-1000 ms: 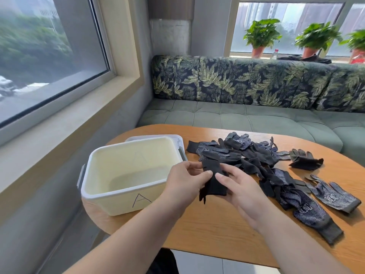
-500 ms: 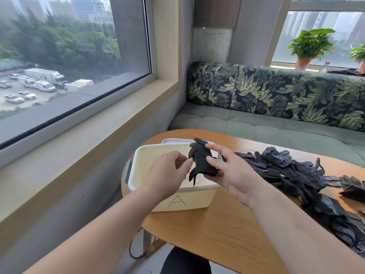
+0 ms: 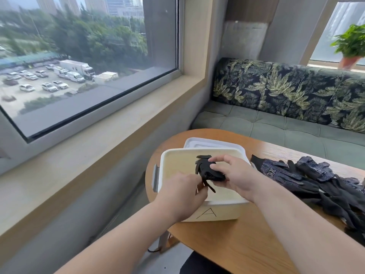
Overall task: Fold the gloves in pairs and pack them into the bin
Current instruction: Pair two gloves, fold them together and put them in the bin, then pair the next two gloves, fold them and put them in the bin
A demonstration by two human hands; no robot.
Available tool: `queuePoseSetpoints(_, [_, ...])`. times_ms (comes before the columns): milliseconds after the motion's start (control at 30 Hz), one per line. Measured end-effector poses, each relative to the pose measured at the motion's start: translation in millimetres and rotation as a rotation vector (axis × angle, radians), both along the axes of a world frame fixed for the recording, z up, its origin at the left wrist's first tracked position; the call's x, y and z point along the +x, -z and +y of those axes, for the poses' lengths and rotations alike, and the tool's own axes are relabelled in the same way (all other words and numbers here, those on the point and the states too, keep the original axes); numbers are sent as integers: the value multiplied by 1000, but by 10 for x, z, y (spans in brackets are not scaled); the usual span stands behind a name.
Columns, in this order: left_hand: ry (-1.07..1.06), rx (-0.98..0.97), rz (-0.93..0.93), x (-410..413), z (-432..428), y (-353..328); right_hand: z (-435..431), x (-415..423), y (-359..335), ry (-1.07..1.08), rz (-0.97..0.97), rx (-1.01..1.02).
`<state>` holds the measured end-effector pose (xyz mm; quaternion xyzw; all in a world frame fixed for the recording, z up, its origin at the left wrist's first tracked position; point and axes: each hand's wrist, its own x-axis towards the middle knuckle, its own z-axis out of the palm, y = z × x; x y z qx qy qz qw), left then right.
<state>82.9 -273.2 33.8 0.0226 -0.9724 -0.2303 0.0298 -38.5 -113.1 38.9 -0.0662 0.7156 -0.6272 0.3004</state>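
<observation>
Over the last second the folded glove pair (image 3: pixel 209 172) had travelled from above the table (image 3: pixel 246 244), beside the loose pile of gloves (image 3: pixel 316 180), to a spot over the open mouth of the cream bin (image 3: pixel 161 175) marked "A", so the folding looked done and the packing step was in hand. The right hand (image 3: pixel 235 177) had its grip closed round the dark bundle, thumb on top and fingers curled beneath, while the left hand (image 3: pixel 181 194) pinched the bundle's lower end, where a loose glove finger or two dangled. The bundle hung inside the outline of the rim, nearer the front wall than the back, and I could not tell whether it had touched the floor of the bin. There seemed room to spare, since the side walls stood well apart from the bundle and pale floor showed beyond the hands, so a straight lowering and release looked enough. The near rim lay just under both wrists, and they would have to lift clear of it on the way out. The bin sat near the table's left edge, with its lid (image 3: pixel 213 142) showing just behind it. The pile waited to the right — many pairs, by the look of it, not yet folded.
</observation>
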Motion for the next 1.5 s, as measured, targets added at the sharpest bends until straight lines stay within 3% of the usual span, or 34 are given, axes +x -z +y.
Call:
queuePoseSetpoints(167, [-17,-66,-22,14,-112,-170,18,-95,-25,-78,138,230])
queuePoseSetpoints(267, [-46,-114,77,-125,-380,-217,-1,-174,-62,-153,293,438])
queuePoseSetpoints(367, [-117,7,219,-315,-602,-130,-137,-200,-46,-286,449,664])
queuePoseSetpoints(500, [-186,190,237,-472,-666,24,-475,-67,63,-511,591,885])
queuePoseSetpoints(833, [-159,234,309,-530,-638,213,-1009,187,279,-744,468,886])
queuePoseSetpoints(967, [-173,248,311,-529,-628,223,-1029,218,232,-797,500,1034])
queuePoseSetpoints(1067, [-184,253,316,-532,-630,220,-1005,210,209,-766,518,1054])
queuePoseSetpoints(1267, [-194,258,293,-544,-622,220,-1008,176,335,-700,371,924])
queuePoseSetpoints(1500, [-150,174,279,-515,-608,154,-856,88,276,-538,388,901])
